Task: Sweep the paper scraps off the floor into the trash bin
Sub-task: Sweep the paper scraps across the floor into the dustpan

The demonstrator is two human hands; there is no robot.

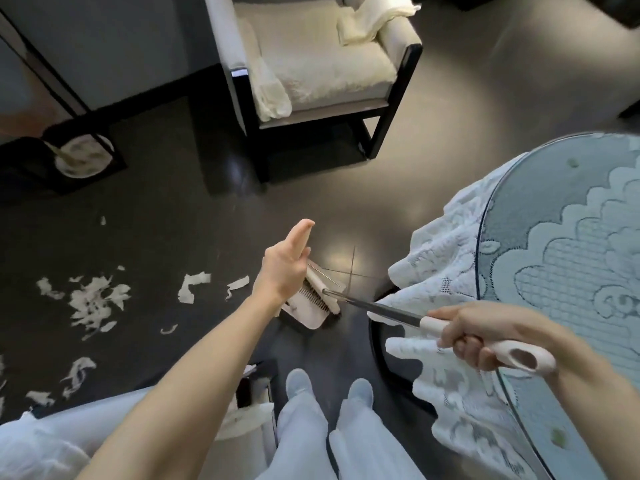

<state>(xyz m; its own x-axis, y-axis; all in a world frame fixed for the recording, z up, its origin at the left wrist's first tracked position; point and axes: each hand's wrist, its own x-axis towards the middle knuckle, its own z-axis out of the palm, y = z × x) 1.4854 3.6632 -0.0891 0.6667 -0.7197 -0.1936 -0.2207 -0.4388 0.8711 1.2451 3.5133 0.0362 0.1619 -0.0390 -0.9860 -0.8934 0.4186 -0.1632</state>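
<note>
White paper scraps (95, 299) lie scattered over the dark floor at the left, with two longer strips (192, 287) closer to the middle. My right hand (485, 336) grips the pale handle of a long broom and dustpan set, whose metal shaft (374, 306) runs down to the white broom head and dustpan (310, 304) on the floor. My left hand (285, 263) is stretched out with straight fingers just above and left of the broom head, holding nothing. A bin with a white liner (247, 422) stands by my left leg, partly hidden by my left forearm.
A round glass-topped table with a white lace cloth (561, 271) fills the right side, close to my right arm. A cream armchair on a black frame (318, 64) stands ahead. A black stand with a round white dish (85, 155) is at the far left.
</note>
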